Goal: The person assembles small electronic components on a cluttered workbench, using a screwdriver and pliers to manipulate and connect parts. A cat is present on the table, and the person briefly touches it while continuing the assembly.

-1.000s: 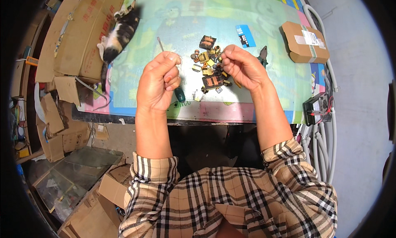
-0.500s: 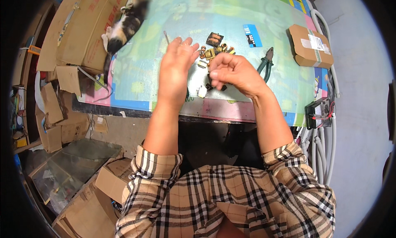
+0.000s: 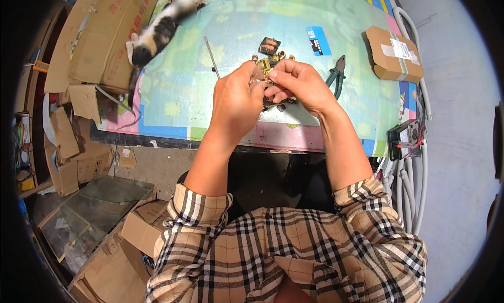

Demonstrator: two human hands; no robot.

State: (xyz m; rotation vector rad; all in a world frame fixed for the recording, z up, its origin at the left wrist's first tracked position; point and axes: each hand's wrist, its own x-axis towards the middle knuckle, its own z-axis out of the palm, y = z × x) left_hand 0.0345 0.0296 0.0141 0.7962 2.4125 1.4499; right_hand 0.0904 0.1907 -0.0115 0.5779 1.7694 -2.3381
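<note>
Both hands meet over the near middle of the table. My left hand (image 3: 237, 97) is curled with its fingertips drawn inward. Facing it, my right hand (image 3: 303, 86) has thumb and forefinger pressed together; whatever small thing lies between the fingers is too hidden to name. Just beyond and partly under them is a pile of small electronic parts (image 3: 266, 64), some with yellow wrapping and copper windings. A dark square part with copper-coloured coils (image 3: 270, 45) sits at the pile's far side. A thin screwdriver-like rod (image 3: 212, 56) lies left of my left hand, and green-handled pliers (image 3: 337, 78) rest right of my right hand.
A cat (image 3: 160, 32) stretches along a large cardboard box (image 3: 113, 35) at the far left. On the right are a blue card (image 3: 318, 41), a small cardboard box (image 3: 395, 53) and a meter with leads (image 3: 404, 140). White pipes (image 3: 412, 192) stand by the table's right edge.
My left hand has come down and right, its fingers curling in, to meet my right hand. The right fingers have closed further. The cat has stretched its head toward the far right.
</note>
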